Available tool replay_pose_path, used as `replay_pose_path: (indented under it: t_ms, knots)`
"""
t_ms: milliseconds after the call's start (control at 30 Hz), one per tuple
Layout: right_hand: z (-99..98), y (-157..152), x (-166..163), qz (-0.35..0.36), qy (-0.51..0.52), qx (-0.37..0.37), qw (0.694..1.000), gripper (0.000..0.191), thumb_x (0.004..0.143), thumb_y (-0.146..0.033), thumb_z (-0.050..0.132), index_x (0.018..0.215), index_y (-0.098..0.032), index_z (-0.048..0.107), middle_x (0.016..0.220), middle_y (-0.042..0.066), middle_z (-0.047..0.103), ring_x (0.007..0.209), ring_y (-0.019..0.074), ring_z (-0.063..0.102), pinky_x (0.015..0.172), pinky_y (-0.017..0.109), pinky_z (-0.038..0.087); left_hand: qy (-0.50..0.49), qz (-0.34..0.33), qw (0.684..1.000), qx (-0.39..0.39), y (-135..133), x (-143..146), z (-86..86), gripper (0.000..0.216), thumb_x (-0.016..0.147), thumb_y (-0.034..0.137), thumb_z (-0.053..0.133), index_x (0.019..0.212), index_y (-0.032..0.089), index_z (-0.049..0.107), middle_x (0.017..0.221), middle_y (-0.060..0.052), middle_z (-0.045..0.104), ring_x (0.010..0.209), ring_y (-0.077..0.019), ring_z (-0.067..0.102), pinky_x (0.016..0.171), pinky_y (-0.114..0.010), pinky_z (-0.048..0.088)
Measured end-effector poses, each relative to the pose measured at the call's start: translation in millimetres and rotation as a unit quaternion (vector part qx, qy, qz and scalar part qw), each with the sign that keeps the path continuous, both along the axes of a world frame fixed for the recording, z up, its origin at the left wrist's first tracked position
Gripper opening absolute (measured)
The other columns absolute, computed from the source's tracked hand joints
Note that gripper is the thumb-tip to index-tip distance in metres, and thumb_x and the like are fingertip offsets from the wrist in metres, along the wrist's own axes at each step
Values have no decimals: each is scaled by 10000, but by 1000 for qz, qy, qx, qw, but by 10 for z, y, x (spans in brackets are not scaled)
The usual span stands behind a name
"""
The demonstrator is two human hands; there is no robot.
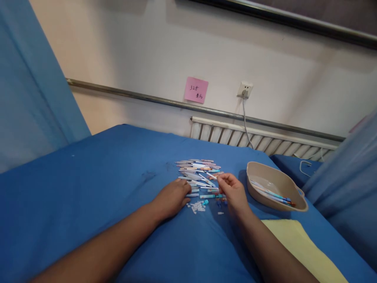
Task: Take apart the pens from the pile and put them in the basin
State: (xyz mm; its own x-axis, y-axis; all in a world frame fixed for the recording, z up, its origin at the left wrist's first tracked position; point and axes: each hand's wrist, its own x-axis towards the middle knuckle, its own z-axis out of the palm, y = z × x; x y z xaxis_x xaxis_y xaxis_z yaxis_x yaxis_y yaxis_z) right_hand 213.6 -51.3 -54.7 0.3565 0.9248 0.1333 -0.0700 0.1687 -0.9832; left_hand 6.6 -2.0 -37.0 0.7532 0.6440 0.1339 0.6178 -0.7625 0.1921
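Note:
My right hand point(234, 194) pinches a thin white stick, which looks like a pen refill point(211, 175), over the right side of a spread of pen parts. My left hand point(172, 196) lies low at the left of the spread, fingers curled at the ends of pale blue pen barrels point(193, 194); its fingertips seem closed on one. Behind the hands lie several pale pen barrels point(196, 165) and white refills, side by side. In front sits a small pile of white pen tips point(197, 207) with a turquoise piece point(205, 202). Dark blue pieces point(219, 203) lie beside my right wrist.
A beige plastic basin point(277, 177) holding several pens point(271, 193) stands at the right. Yellow paper or cloth point(300, 243) lies under my right forearm's side. The blue-covered surface point(132, 165) meets a wall with a radiator point(224, 133), a pipe, a socket and a pink note.

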Motion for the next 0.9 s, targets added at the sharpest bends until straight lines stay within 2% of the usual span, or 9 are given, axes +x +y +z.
replay_pose_path:
  t_ms: [133,300,467,900]
  knots:
    - [-37,-26,21,36,108,-16,993,257,644,-396,722,731,-188,598,512,-69,470,455,78,401,451,200,349,0,2,1000,3,10,24,-32,58,803,238,559,824,190,584,908,-65,579,883,-230,524,749,-316,406]
    - [-57,17,87,79,131,-8,988,250,641,-373,739,746,-186,609,590,-49,529,469,72,409,459,204,366,-51,14,998,-26,36,7,-34,68,832,219,507,844,188,566,914,-62,589,886,-217,525,763,-304,397]
    - [-91,27,221,79,105,5,991,257,744,-438,653,735,-193,575,499,-66,449,425,72,378,396,179,327,-123,54,987,-86,53,-11,0,152,884,294,435,907,202,554,885,-40,609,809,-196,550,719,-287,399]
    - [-63,4,211,66,12,6,998,305,714,-464,657,688,-181,547,466,-66,452,403,67,367,378,173,326,-151,63,982,-99,32,13,5,162,884,307,421,908,203,542,872,-33,602,803,-192,551,710,-281,401]
